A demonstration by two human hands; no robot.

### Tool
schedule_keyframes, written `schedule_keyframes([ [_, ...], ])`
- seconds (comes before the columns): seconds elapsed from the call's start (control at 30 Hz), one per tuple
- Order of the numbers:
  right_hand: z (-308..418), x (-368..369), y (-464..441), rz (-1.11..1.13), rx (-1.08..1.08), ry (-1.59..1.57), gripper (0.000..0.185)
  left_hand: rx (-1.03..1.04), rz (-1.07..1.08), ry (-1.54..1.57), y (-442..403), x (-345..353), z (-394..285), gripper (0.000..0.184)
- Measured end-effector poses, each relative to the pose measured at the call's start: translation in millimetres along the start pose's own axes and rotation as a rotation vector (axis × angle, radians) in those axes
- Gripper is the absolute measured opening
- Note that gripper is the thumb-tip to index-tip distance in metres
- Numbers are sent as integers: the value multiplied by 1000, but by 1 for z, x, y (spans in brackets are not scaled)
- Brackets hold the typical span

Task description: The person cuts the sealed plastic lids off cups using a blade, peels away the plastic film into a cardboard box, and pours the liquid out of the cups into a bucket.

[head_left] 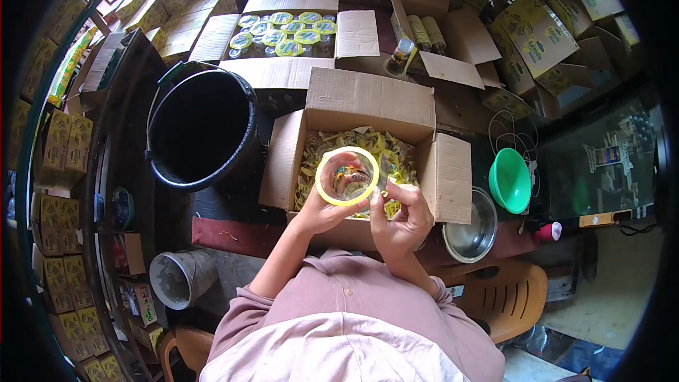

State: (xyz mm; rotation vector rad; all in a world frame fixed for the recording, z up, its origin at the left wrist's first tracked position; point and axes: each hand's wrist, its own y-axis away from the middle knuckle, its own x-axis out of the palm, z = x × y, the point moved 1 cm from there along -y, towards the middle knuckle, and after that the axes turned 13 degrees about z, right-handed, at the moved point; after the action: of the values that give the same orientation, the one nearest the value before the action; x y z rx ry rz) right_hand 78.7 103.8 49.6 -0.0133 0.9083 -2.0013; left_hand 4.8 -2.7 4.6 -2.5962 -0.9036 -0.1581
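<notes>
Both hands [404, 221] are closed, left hand [320, 211] around a clear cup [347, 176], right hand pinching something small [384, 193], apparently yellow.

Clear cup, yellow-rimmed [347, 176], held above an open carton [453, 178].

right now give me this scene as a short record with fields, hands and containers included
left hand: holding a clear cup with a yellow rim
right hand: fingertips pinched beside the rim, anything between them too small to tell
in front: open cardboard box of yellow wrapped pieces
left side: black bucket, with a smaller grey bucket lower down
right side: green bowl and metal bowl
beyond: open carton of yellow-lidded containers
</notes>
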Motion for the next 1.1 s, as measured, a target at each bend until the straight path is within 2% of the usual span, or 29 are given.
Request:
schedule_keyframes([
  [0.13,-3,1,-1,-3,12,33,21,-24,35,-96,0,0,-2,68],
  [0.43,-3,-2,2,-15,14,-11,21,-29,17,-38,-1,0,1,68],
  [0.83,-10,-4,-2,0,-11,71,23,34,116,-300,-1,-3,1,63],
  [1.03,-9,-5,4,20,18,14,23,-30,14,-190,-2,-1,-2,65],
  [1.1,-9,-6,4,21,28,15,23,-26,60,-202,-2,-2,0,65],
])
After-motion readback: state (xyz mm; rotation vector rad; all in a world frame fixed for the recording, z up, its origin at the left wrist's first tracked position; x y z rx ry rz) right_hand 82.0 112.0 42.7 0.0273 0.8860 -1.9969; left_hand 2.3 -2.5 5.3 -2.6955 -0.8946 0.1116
